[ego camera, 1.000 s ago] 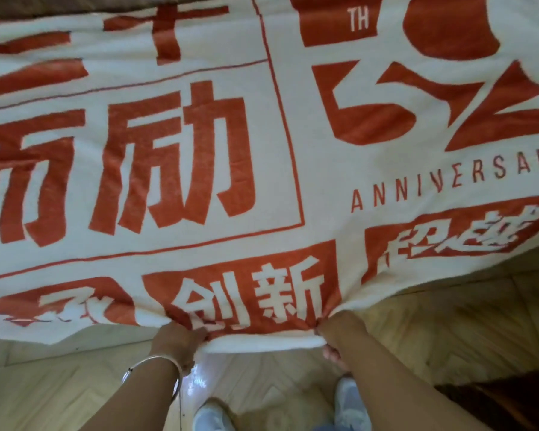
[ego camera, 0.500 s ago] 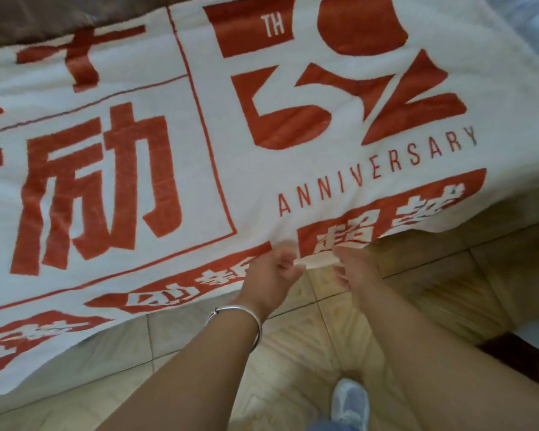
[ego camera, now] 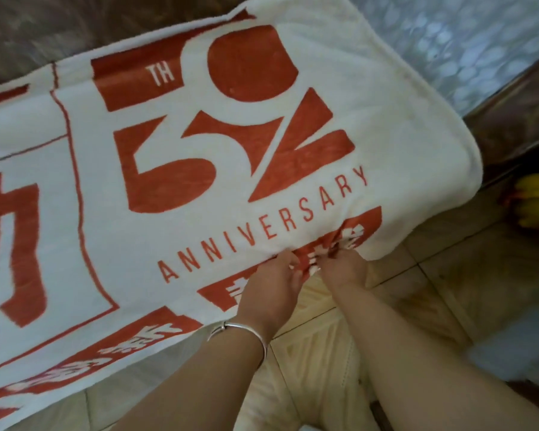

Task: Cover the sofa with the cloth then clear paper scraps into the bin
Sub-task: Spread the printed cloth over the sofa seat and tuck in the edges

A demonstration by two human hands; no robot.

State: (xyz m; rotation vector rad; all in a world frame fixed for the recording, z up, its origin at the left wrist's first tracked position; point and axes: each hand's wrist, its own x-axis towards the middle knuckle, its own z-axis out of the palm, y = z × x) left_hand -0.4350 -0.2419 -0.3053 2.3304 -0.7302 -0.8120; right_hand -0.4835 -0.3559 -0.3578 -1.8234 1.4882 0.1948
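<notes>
A white cloth (ego camera: 175, 144) printed with large red characters, a big red figure and the word ANNIVERSARY lies spread across most of the view, its surface mostly flat; its near hem runs diagonally from the lower left up toward the right, hanging over a pale tiled floor (ego camera: 442, 275). Both hands meet at that hem, close side by side and nearly touching; the left hand (ego camera: 273, 287) has its fingers curled onto the edge just below the printed word, pinching the fabric; the right hand (ego camera: 344, 269) is closed on the hem just beside it, where the cloth bunches into small wrinkles over a red band of white characters. A thin silver bangle (ego camera: 240, 332) circles the left wrist; both forearms reach in bare from the bottom of the frame. The cloth's right corner is rounded and droops past the hands toward the floor. Above the cloth's far edge a dark brown surface (ego camera: 44, 32) shows, too blurred to tell apart; at the upper right sits a pale patterned surface (ego camera: 448, 42) over a brown wooden edge; a yellow object (ego camera: 535, 200), too blurred to identify, rests in shadow at the far right.
</notes>
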